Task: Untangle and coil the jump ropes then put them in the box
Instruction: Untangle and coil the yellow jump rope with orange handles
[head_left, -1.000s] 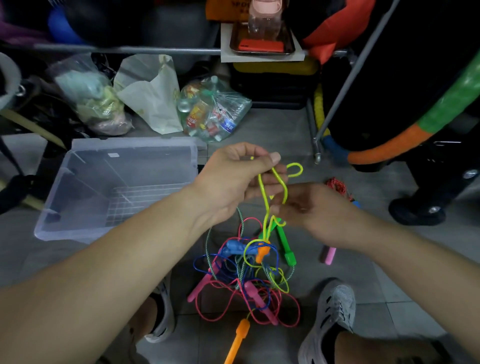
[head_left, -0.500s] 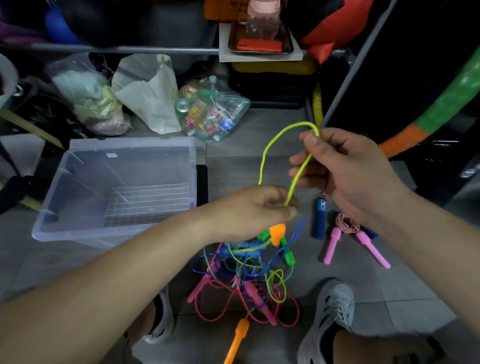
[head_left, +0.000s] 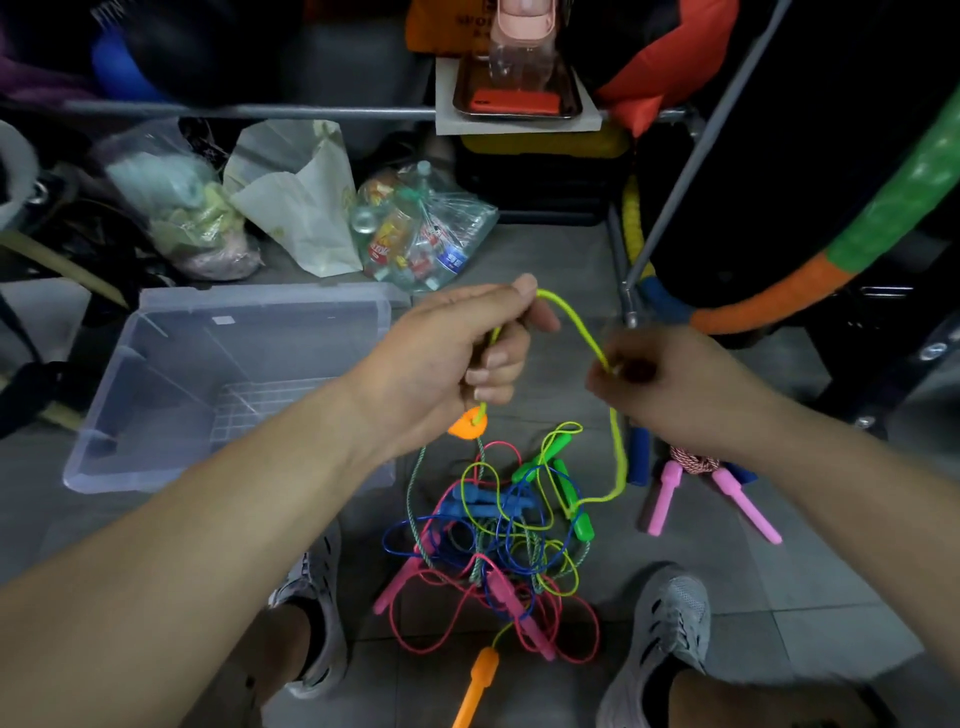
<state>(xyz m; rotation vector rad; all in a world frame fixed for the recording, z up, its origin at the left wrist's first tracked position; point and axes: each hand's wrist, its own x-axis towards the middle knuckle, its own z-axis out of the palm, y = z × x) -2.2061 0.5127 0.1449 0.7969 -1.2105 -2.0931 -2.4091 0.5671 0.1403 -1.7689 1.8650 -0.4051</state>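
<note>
Left hand (head_left: 457, 358) clenched round yellow rope (head_left: 571, 318) above orange handle (head_left: 469, 423) | right hand (head_left: 670, 389) pinching same rope | tangle (head_left: 498, 535) on floor, near | box (head_left: 260, 322) left | risk: hauling tightens snags, since the rope trails into the tangle.

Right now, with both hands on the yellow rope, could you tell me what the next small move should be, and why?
Probably draw the right hand up and away, pulling the yellow rope free of the tangle: the left hand grips it above the orange handle, while the rest runs down into the pile.
</note>
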